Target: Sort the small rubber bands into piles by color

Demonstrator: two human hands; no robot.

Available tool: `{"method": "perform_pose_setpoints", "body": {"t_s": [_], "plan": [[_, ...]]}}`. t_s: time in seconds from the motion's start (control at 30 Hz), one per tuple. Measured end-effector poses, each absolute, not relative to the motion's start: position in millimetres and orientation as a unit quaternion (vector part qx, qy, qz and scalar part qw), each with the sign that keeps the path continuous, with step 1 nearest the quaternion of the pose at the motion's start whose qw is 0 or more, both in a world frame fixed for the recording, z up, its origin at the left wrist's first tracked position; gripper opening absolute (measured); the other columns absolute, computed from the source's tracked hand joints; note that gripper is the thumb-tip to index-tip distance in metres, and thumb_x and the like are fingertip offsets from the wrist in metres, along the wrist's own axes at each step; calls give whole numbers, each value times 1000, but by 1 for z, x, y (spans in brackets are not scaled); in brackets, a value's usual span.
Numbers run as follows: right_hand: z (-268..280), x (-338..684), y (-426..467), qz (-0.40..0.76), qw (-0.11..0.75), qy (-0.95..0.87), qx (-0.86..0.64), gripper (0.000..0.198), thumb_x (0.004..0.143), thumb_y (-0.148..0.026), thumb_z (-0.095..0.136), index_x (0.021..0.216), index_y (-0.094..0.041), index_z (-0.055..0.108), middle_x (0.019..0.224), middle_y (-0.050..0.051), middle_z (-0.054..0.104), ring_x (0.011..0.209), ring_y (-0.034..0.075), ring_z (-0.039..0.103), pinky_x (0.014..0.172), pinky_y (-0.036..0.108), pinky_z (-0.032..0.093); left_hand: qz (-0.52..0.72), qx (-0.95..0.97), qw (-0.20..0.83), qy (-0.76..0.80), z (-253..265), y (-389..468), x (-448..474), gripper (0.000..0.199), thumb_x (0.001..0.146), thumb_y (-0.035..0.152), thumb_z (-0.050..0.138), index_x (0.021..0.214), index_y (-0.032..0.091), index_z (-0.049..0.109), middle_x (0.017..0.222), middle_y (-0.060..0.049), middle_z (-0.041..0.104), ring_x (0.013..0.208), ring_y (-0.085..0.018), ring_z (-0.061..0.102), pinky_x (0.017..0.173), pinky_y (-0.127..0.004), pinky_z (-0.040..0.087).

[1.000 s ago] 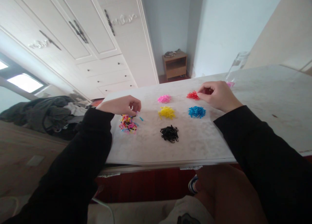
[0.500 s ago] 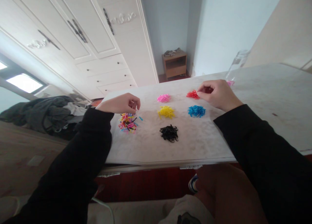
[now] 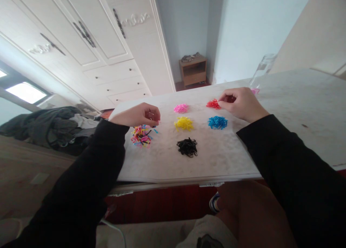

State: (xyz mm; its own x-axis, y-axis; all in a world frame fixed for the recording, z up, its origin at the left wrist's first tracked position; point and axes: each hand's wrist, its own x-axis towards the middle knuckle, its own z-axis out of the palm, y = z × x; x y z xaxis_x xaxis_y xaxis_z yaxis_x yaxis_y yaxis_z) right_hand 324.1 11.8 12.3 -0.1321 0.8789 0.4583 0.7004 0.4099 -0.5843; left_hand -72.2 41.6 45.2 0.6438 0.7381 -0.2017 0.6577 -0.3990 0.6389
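Observation:
My left hand (image 3: 139, 115) hovers over the right edge of a mixed pile of small coloured rubber bands (image 3: 142, 136). Its fingertips are pinched together, and whatever may be between them is too small to name. A lone blue band lies just below those fingertips. My right hand (image 3: 242, 103) is closed in a pinch at the right side of a pile of red rubber bands (image 3: 213, 104); its fingertips touch or nearly touch them. Around the hands lie pink bands (image 3: 181, 108), yellow bands (image 3: 184, 124), blue bands (image 3: 217, 122) and black bands (image 3: 187, 147), each colour in its own heap.
The piles lie on a white table (image 3: 159, 165). A clear glass bottle (image 3: 262, 71) stands at the far right behind my right hand, with something pink at its base. Dark clothes (image 3: 51, 127) are heaped left of the table. A wooden nightstand (image 3: 193, 70) stands beyond.
My left hand has shifted slightly right, and its fingers now come down just right of the mixed pile. My right hand stays almost still by the red bands.

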Motion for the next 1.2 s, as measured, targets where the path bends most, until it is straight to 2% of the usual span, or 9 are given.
{"method": "perform_pose_setpoints", "body": {"t_s": [0.1, 0.27, 0.4, 0.57, 0.77, 0.93, 1.03, 1.13, 1.2], "plan": [[13, 324, 12, 118, 385, -744, -534, 16, 79, -29, 75, 66, -27, 67, 65, 3, 69, 65, 22, 62, 63, 39, 47, 64, 835, 356, 415, 45, 43, -72, 23, 80, 37, 83, 85, 18, 70, 82, -5, 78, 72, -16, 72, 66, -27, 55], [12, 324, 13, 120, 383, -744, -534, 17, 79, -27, 76, 65, -26, 66, 65, 3, 67, 65, 21, 62, 64, 38, 46, 74, 832, 356, 420, 45, 42, -72, 25, 82, 36, 81, 97, 17, 76, 88, -7, 82, 75, -16, 74, 68, -28, 57], [11, 325, 13, 118, 382, -746, -532, 15, 78, -27, 75, 66, -27, 66, 65, 3, 68, 66, 22, 61, 63, 38, 45, 93, 824, 369, 420, 43, 44, -72, 22, 81, 36, 81, 91, 18, 74, 95, -8, 84, 88, -19, 78, 79, -31, 61], [11, 325, 13, 116, 382, -746, -533, 13, 77, -26, 74, 66, -27, 68, 65, 3, 68, 64, 21, 60, 62, 38, 45, 91, 832, 344, 426, 40, 47, -73, 20, 82, 35, 81, 91, 18, 75, 92, -7, 84, 86, -19, 78, 80, -32, 61], [11, 324, 13, 117, 380, -748, -531, 15, 79, -32, 76, 67, -26, 68, 64, 3, 68, 64, 21, 61, 62, 37, 46, 86, 837, 331, 426, 39, 45, -69, 27, 83, 38, 81, 100, 18, 78, 95, -8, 84, 86, -19, 78, 77, -31, 60], [11, 324, 13, 117, 376, -747, -536, 17, 79, -31, 77, 66, -26, 67, 65, 3, 68, 64, 20, 62, 63, 37, 46, 103, 832, 335, 430, 40, 45, -71, 29, 85, 40, 79, 103, 17, 79, 105, -11, 84, 96, -21, 78, 83, -33, 60], [11, 325, 13, 115, 375, -749, -534, 17, 79, -31, 77, 65, -27, 67, 65, 3, 67, 65, 21, 62, 62, 38, 46, 100, 841, 293, 444, 44, 45, -74, 25, 84, 42, 79, 93, 18, 80, 93, -8, 83, 85, -19, 74, 75, -30, 56], [10, 325, 14, 111, 373, -752, -533, 17, 79, -30, 76, 65, -27, 67, 65, 3, 67, 66, 21, 62, 63, 38, 46, 25, 859, 263, 439, 49, 44, -78, 26, 81, 45, 82, 81, 20, 81, 69, -3, 74, 67, -15, 65, 63, -27, 47], [9, 325, 14, 110, 372, -752, -532, 16, 80, -29, 75, 66, -26, 67, 65, 3, 68, 66, 21, 62, 63, 38, 47, -28, 867, 246, 431, 51, 44, -79, 24, 77, 45, 84, 79, 21, 83, 64, 0, 70, 63, -14, 60, 61, -27, 42]]}}
